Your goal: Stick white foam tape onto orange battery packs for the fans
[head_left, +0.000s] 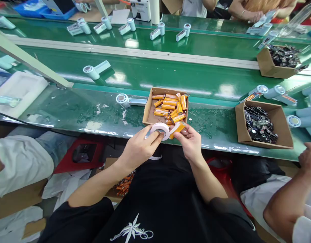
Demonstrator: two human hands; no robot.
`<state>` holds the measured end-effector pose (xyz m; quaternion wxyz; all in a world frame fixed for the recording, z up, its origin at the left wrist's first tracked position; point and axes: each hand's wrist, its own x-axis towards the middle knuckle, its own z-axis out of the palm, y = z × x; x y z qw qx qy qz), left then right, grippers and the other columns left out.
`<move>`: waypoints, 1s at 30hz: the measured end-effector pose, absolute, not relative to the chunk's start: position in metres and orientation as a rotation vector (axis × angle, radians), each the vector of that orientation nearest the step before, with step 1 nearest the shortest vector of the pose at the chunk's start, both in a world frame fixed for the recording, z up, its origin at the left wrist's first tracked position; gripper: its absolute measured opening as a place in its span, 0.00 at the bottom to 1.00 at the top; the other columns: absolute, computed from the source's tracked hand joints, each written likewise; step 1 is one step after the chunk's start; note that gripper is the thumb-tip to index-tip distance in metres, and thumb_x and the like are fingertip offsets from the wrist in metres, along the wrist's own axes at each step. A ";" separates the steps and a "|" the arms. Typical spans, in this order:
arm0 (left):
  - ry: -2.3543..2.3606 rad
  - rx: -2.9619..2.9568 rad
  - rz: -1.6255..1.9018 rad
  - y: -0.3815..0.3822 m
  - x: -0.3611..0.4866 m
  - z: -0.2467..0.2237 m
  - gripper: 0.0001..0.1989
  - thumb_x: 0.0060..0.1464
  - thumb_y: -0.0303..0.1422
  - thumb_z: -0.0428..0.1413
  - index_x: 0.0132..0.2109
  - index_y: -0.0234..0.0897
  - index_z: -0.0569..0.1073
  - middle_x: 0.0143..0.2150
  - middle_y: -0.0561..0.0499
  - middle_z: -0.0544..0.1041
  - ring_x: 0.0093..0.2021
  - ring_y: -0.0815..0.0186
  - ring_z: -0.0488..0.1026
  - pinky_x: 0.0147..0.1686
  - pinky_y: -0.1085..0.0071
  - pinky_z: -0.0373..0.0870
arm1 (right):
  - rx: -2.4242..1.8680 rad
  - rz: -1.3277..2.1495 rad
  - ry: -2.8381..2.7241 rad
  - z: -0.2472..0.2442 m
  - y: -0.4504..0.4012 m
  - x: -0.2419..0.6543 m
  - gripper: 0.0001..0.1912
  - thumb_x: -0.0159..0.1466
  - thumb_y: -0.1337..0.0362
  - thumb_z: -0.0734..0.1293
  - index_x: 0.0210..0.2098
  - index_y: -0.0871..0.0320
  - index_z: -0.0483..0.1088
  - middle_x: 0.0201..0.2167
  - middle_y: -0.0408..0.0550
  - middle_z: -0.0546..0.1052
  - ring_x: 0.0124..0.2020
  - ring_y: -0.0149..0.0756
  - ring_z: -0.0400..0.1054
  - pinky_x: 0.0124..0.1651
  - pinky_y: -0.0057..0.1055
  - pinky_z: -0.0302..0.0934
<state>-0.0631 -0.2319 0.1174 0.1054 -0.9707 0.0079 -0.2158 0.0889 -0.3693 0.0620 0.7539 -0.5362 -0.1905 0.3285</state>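
Observation:
My left hand is closed on a roll of white tape, its fingers reaching over the ring. Beside it, my right hand pinches an orange battery cell, and a strip of tape runs between the roll and the cell. Just beyond both hands, a cardboard box on the bench holds several orange cells with thin wires. A pale blue device with a round head lies left of the box, its handle touching or close to the box's side.
The green conveyor carries pale blue devices. Boxes of dark parts stand right. A slanted post and a white foam tray are left. Other people sit at both sides and across; one person's hand is at right.

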 end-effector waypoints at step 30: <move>-0.775 -3.064 0.147 0.008 0.007 0.125 0.05 0.52 0.31 0.60 0.34 0.40 0.82 0.50 0.45 0.83 0.50 0.51 0.75 0.51 0.60 0.73 | -1.379 0.093 -0.125 0.052 -0.525 0.197 0.27 0.50 0.57 0.83 0.48 0.45 0.74 0.35 0.46 0.83 0.41 0.59 0.83 0.42 0.62 0.80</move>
